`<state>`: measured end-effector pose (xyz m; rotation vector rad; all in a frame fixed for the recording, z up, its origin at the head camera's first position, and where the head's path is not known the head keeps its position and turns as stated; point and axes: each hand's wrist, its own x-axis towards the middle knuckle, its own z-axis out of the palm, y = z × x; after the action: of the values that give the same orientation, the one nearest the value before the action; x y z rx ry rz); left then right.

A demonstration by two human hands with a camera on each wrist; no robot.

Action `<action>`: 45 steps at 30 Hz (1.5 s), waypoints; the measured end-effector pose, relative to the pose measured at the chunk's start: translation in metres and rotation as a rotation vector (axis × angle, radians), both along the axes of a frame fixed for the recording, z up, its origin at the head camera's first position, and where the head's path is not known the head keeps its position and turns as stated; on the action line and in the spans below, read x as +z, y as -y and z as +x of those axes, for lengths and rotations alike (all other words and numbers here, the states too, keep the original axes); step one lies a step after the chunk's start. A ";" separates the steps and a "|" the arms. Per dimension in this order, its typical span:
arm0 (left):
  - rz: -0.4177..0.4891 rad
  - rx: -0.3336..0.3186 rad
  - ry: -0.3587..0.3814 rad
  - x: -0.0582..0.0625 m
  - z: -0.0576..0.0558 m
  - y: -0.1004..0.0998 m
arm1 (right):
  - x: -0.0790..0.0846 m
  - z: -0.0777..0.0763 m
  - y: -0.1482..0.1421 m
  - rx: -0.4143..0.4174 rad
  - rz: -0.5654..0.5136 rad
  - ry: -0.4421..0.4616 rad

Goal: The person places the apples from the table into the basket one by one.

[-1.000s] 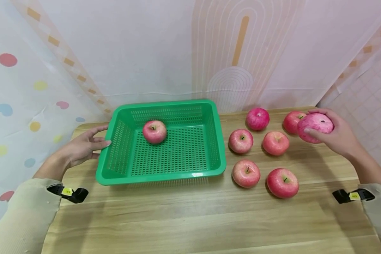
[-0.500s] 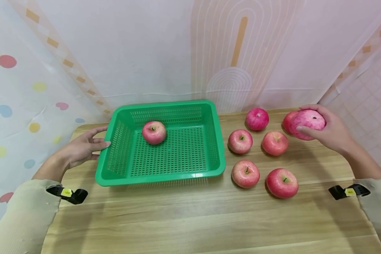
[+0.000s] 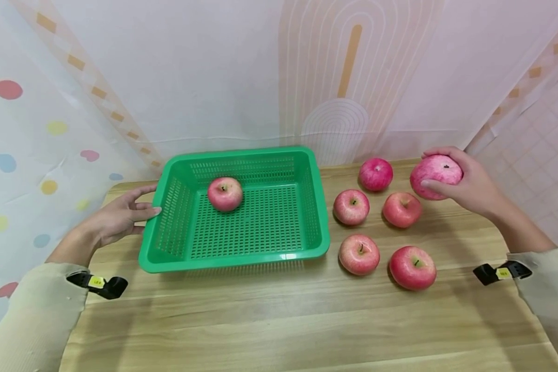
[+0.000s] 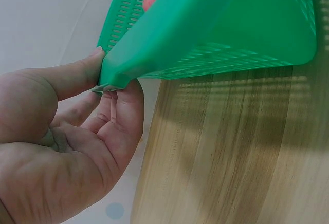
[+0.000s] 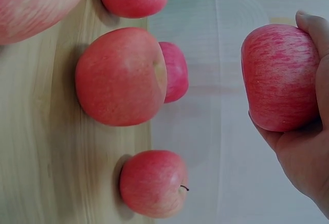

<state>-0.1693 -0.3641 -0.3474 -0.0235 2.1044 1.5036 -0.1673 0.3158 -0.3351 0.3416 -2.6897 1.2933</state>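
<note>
My left hand (image 3: 121, 214) pinches the left rim of a green plastic basket (image 3: 235, 262), thumb on top and fingers beneath, as the left wrist view shows. One red apple (image 3: 225, 194) sits inside the basket, toward its back left. At the right, my right hand (image 3: 471, 181) grips a streaked pink-red apple (image 5: 280, 77), thumb on one side and fingers round the other. The right wrist view has this apple raised above the table. Behind it in the head view, another apple (image 5: 153, 184) on the table is hidden.
Right of the basket, several apples stand on the wooden table (image 3: 260, 320), among them a deep pink one (image 3: 375, 174) at the back and a red one (image 3: 413, 267) at the front. A patterned cloth wall (image 3: 214, 77) rises behind the table.
My right hand has moved left with the held apple, which now covers the back right apple in the head view. My left hand and the basket have stayed put.
</note>
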 end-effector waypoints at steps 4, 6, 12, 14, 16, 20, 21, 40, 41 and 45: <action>-0.004 -0.003 -0.003 0.000 -0.001 0.000 | 0.001 -0.003 0.005 0.014 -0.014 -0.003; -0.005 -0.004 -0.003 0.000 -0.001 -0.001 | 0.002 -0.005 0.007 0.023 -0.016 -0.006; -0.005 -0.005 -0.003 0.001 -0.002 0.000 | 0.007 -0.009 0.016 0.032 -0.017 -0.003; -0.006 -0.005 -0.002 0.001 -0.002 0.000 | 0.009 -0.010 0.019 0.036 -0.014 0.007; -0.007 -0.004 -0.002 0.001 -0.002 0.000 | 0.011 -0.012 0.023 0.043 -0.009 0.018; -0.006 -0.002 0.000 0.000 -0.001 0.000 | 0.015 -0.012 0.030 0.043 0.027 0.055; -0.005 -0.001 0.001 0.000 -0.001 0.000 | 0.017 -0.012 0.031 0.038 0.042 0.064; 0.002 -0.003 -0.003 -0.002 0.000 0.002 | 0.023 -0.029 0.058 0.132 0.011 0.044; 0.006 -0.002 -0.002 -0.002 0.000 0.002 | 0.023 -0.030 0.059 0.141 0.006 0.038; 0.017 0.000 0.000 -0.002 0.000 0.002 | 0.024 -0.032 0.064 0.173 -0.014 0.024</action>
<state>-0.1691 -0.3658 -0.3490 -0.0171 2.0915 1.5206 -0.1993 0.2516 -0.3109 0.5721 -2.7206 1.3685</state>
